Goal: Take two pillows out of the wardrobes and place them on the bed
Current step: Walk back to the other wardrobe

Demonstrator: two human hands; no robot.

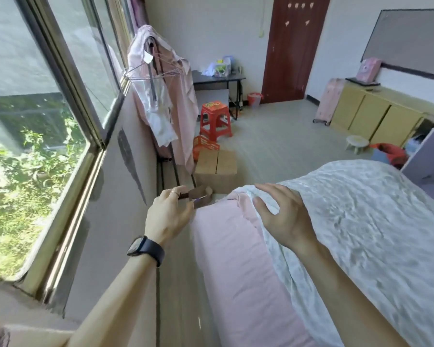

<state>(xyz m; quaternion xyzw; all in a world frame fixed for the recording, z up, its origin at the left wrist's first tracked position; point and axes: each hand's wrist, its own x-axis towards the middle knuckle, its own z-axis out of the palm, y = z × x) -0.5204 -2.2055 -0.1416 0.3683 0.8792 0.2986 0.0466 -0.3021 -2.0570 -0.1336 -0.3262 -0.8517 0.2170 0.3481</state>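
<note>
We look down a bright bedroom with a pale floor; a large window point(48, 121) runs along the left wall, and beside it a clothes rack point(161, 96) carries pink and white garments; past the rack stand a red stool point(214, 120) and, nearer to us, a cardboard box point(216, 166) on the floor; a dark table point(218, 77) sits against the far wall next to a red-brown door point(291, 46); along the right wall we see a yellow cabinet point(376, 116) with a pink suitcase point(328, 101) at its end and a small white stool point(357, 142) in front of it. The bed point(231, 271) fills the lower right, its pink side facing the wall under the window; a white lace cover point(373, 234) lies across its top. Our right hand point(283, 216) rests on the near corner of that cover with fingers spread apart, gripping nothing; our left hand point(167, 219), with a dark watch point(145, 249) at the wrist, hangs over the gap between bed and wall, its fingers loosely curled and, as far as the blur lets us tell, holding nothing.
</note>
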